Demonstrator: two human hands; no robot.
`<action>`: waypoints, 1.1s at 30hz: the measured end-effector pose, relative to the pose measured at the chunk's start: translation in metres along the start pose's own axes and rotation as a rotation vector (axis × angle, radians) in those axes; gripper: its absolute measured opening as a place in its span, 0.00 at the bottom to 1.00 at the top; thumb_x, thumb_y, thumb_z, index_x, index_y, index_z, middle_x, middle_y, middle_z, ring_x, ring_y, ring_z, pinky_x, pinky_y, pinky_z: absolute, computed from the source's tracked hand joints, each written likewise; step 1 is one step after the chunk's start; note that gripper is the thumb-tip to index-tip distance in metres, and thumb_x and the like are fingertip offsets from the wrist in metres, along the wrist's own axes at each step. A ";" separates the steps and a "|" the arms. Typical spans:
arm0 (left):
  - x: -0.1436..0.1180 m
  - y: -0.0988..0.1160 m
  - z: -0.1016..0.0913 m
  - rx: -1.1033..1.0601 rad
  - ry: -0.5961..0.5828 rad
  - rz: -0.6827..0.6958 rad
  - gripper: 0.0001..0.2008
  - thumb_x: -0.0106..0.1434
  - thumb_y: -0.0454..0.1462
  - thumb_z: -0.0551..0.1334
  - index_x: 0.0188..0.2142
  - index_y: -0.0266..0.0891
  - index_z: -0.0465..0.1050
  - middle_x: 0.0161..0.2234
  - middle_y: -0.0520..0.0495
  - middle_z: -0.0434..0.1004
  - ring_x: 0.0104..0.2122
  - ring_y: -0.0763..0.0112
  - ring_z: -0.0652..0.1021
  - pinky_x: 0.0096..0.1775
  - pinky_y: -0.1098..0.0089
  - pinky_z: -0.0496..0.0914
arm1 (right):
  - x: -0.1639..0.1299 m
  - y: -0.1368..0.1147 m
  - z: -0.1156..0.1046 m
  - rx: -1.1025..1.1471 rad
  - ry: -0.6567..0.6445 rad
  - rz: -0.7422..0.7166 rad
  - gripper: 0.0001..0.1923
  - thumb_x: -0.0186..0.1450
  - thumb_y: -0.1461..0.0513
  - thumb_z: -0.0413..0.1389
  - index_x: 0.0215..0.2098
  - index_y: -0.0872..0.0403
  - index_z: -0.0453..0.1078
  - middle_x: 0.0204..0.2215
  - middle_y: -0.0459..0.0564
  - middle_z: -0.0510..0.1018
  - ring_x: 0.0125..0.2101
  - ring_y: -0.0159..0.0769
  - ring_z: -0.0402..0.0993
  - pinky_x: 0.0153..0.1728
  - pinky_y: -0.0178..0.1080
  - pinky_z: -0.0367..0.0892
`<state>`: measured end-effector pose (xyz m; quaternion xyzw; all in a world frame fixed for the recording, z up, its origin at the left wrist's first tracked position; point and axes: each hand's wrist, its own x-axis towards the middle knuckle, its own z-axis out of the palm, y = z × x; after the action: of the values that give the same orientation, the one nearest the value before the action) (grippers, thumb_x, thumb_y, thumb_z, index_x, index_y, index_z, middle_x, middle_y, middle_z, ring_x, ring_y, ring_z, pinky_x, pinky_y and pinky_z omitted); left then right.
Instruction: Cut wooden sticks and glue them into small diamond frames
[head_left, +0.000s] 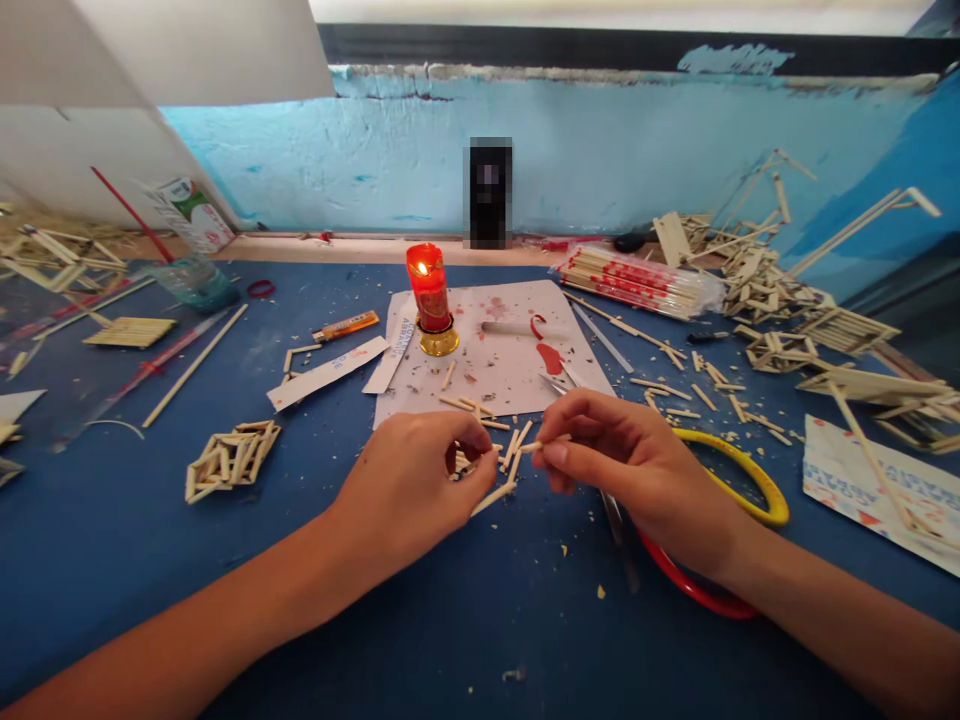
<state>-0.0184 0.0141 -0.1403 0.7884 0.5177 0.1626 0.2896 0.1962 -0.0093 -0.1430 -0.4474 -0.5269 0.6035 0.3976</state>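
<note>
My right hand pinches a short wooden stick between thumb and fingers, its end pointing left. My left hand is closed, thumb against fingertips, close to that stick; what it holds is too small to make out. Beneath and between both hands lie several loose short sticks on the blue table. Scissors with one yellow handle and one red handle lie partly hidden under my right hand. A lit red candle stands in a gold holder beyond my hands.
White paper with wax spots lies under the candle. An orange lighter and a joined stick piece are to the left. Packaged sticks and stick frames crowd the right. A glass jar stands back left.
</note>
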 end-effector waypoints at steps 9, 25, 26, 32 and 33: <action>-0.016 0.013 0.006 -0.605 -0.010 -0.165 0.06 0.66 0.41 0.68 0.41 0.44 0.81 0.33 0.52 0.83 0.29 0.71 0.79 0.28 0.74 0.71 | -0.010 0.001 0.000 -0.226 0.175 -0.179 0.04 0.66 0.63 0.65 0.34 0.50 0.76 0.30 0.41 0.79 0.33 0.29 0.76 0.36 0.31 0.69; -0.028 0.024 0.017 -0.727 0.015 -0.231 0.04 0.63 0.36 0.69 0.38 0.46 0.77 0.33 0.54 0.79 0.32 0.69 0.80 0.25 0.76 0.73 | -0.020 0.000 0.012 -0.461 0.253 -0.356 0.07 0.64 0.67 0.64 0.35 0.48 0.77 0.31 0.40 0.83 0.32 0.29 0.81 0.34 0.28 0.74; -0.028 0.025 0.017 -0.736 0.008 -0.221 0.04 0.63 0.36 0.69 0.37 0.47 0.77 0.34 0.54 0.79 0.32 0.69 0.80 0.25 0.76 0.74 | -0.020 0.000 0.013 -0.471 0.247 -0.356 0.07 0.64 0.67 0.64 0.34 0.48 0.77 0.30 0.39 0.84 0.31 0.28 0.81 0.34 0.27 0.74; -0.028 0.024 0.020 -0.892 -0.006 -0.184 0.04 0.64 0.35 0.68 0.37 0.47 0.77 0.34 0.56 0.79 0.31 0.71 0.80 0.28 0.76 0.77 | -0.018 -0.001 0.016 -0.463 0.218 -0.315 0.06 0.63 0.67 0.64 0.33 0.48 0.77 0.29 0.38 0.84 0.29 0.26 0.82 0.32 0.23 0.75; -0.028 0.023 0.021 -0.920 -0.010 -0.188 0.05 0.64 0.34 0.69 0.37 0.47 0.77 0.34 0.56 0.78 0.31 0.72 0.80 0.28 0.76 0.77 | -0.018 0.000 0.017 -0.459 0.216 -0.308 0.06 0.63 0.67 0.64 0.33 0.48 0.77 0.29 0.38 0.85 0.30 0.26 0.82 0.33 0.23 0.75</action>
<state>-0.0015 -0.0243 -0.1408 0.5286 0.4595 0.3444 0.6252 0.1855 -0.0310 -0.1397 -0.5019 -0.6660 0.3500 0.4266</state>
